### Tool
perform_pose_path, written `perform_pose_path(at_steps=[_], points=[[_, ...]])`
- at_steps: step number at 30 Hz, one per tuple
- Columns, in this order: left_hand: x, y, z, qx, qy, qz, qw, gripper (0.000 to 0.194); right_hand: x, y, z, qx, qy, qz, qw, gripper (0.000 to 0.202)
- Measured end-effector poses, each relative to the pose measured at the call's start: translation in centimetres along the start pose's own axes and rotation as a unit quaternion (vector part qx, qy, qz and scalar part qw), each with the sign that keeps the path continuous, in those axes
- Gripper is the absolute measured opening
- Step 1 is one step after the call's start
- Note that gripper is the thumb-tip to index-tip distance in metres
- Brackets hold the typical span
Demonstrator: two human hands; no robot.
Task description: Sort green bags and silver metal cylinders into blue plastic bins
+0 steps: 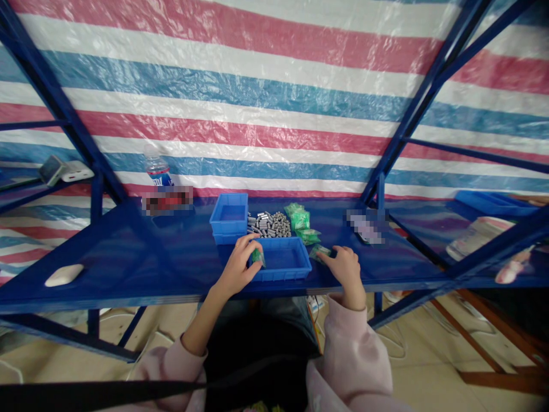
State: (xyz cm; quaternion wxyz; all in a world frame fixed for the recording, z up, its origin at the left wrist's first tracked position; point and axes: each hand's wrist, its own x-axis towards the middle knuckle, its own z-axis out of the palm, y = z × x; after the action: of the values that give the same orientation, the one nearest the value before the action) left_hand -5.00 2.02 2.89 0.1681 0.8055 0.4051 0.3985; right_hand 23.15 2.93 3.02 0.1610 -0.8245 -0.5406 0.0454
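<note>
My left hand [240, 264] is closed on a small clear packet with green in it [258, 257], over the left end of a shallow blue tray [305, 273]. To the right of the tray, my right hand [344, 266] pinches another small green packet [319, 252] just above the table. Several green packets [300, 219] lie in a heap behind the tray's right end. Beside them is a pile of short silvery metal cylinders [271, 225]. Stacked blue bins [229, 216] stand left of the pile.
A blue table [171, 252] runs between slanted blue frame bars [422, 103]. On it are a plastic bottle [159, 171], a white mouse-shaped object [64, 275] and a blurred-out phone-like item [366, 227]. At right, another person's hand [512, 269] is near a clear container [478, 237].
</note>
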Motion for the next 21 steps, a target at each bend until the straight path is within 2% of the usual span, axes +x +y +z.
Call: perform_pose_path(at_steps=[4, 12, 16, 21], points=[[0.0, 0.1, 0.0, 0.001, -0.002, -0.003, 1.0, 0.017, -0.2, 0.9, -0.2, 0.003, 0.004, 0.002, 1.0, 0.048], [0.0, 0.2, 0.0, 0.008, 0.001, -0.004, 1.0, 0.017, 0.5, 1.4, 0.5, 0.104, -0.011, -0.026, 0.994, 0.022], [0.0, 0.1, 0.0, 0.006, 0.001, -0.002, 1.0, 0.017, 0.6, 1.5, 0.6, 0.133, -0.01, -0.013, 0.991, 0.022], [0.0, 0.1, 0.0, 0.005, -0.002, -0.002, 1.0, 0.017, 0.9, 1.7, 0.8, 0.141, 0.007, -0.01, 0.99, 0.033]])
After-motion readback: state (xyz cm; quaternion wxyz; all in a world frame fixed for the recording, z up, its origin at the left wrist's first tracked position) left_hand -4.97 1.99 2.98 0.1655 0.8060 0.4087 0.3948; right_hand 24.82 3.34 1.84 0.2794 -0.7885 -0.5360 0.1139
